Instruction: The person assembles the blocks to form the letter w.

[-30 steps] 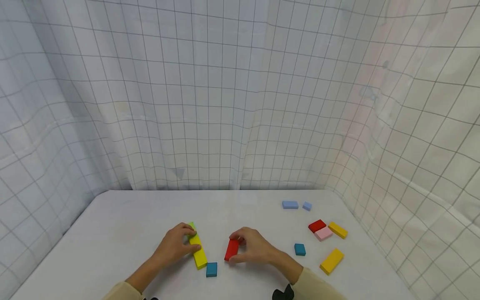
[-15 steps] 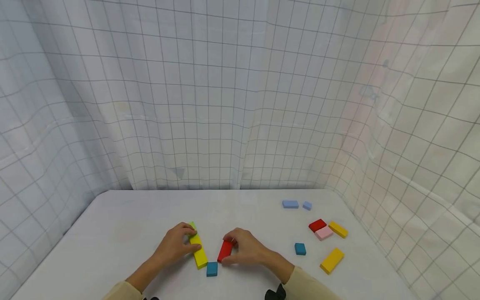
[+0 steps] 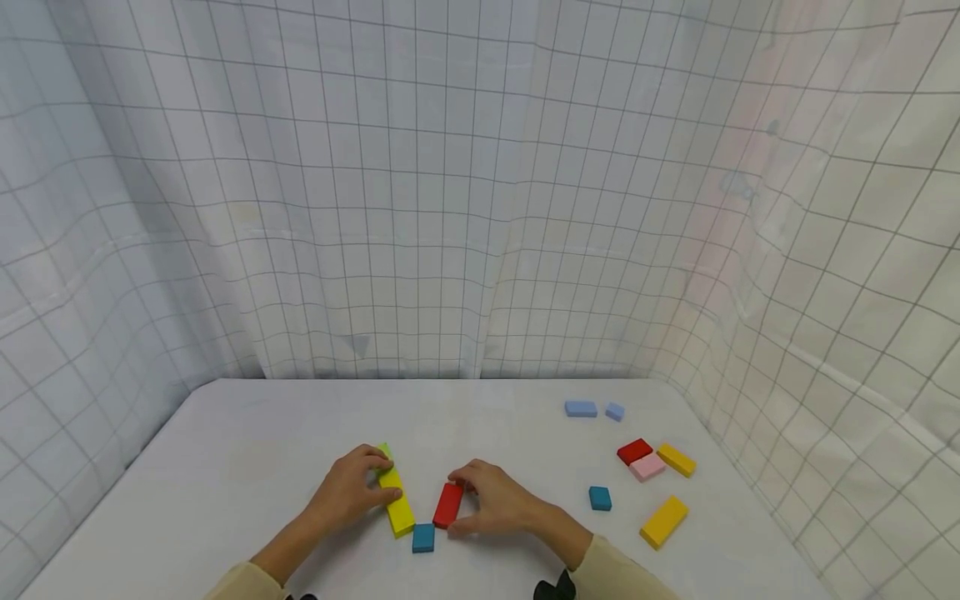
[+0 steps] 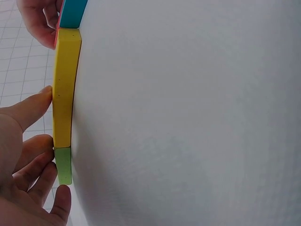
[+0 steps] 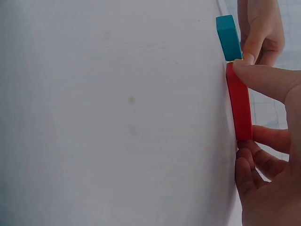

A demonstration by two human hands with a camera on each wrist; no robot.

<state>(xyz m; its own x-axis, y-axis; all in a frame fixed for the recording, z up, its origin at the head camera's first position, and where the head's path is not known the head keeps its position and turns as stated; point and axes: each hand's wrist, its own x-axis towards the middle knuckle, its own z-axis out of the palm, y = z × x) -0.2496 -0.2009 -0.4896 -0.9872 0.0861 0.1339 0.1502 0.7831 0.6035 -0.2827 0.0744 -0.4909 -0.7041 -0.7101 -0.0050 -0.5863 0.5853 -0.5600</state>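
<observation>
A long yellow block lies with a small green block at its far end, forming one bar. My left hand holds this bar, thumb against the yellow side and fingers around the green end. By the near end of the yellow block sits a square teal block. A red block slants just right of it, its near end right at the teal block's corner. My right hand pinches that red block lengthwise, thumb at the near end and fingers at the far end.
To the right lie a second teal block, two orange-yellow blocks, one of them nearer the front, a dark red block and a pink block. Two light blue blocks rest farther back. Gridded white curtains surround the white table.
My right hand has slid the red block leftward, up to the teal block, narrowing the gap to the yellow one. The left hand and its bar have stayed in place.
</observation>
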